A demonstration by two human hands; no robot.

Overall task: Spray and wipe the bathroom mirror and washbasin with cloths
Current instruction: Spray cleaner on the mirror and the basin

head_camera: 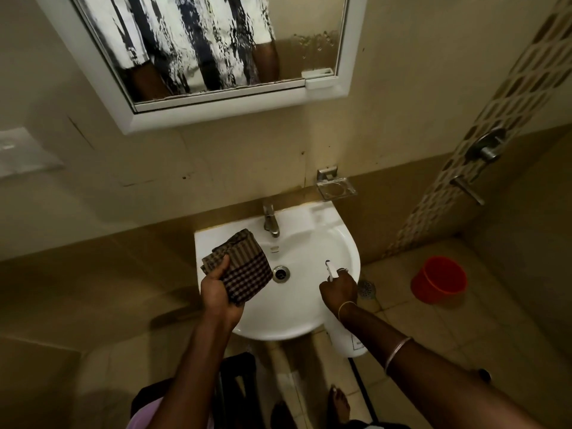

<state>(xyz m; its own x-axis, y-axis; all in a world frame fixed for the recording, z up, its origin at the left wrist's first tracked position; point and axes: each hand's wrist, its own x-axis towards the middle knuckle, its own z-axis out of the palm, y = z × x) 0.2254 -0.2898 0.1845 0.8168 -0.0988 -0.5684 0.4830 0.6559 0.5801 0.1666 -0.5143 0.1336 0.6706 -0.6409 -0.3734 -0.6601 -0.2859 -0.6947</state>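
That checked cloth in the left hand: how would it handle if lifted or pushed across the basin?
The checked cloth, folded in the left hand, is probably floppy: its layers drape around it. Likely light, since one hand's pinch carries it above the washbasin. Pushed, its loose folds should bunch.

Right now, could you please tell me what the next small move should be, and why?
Probably squeeze the spray bottle: the right hand aims its nozzle into the washbasin, and the left hand holds the checked cloth ready over it.
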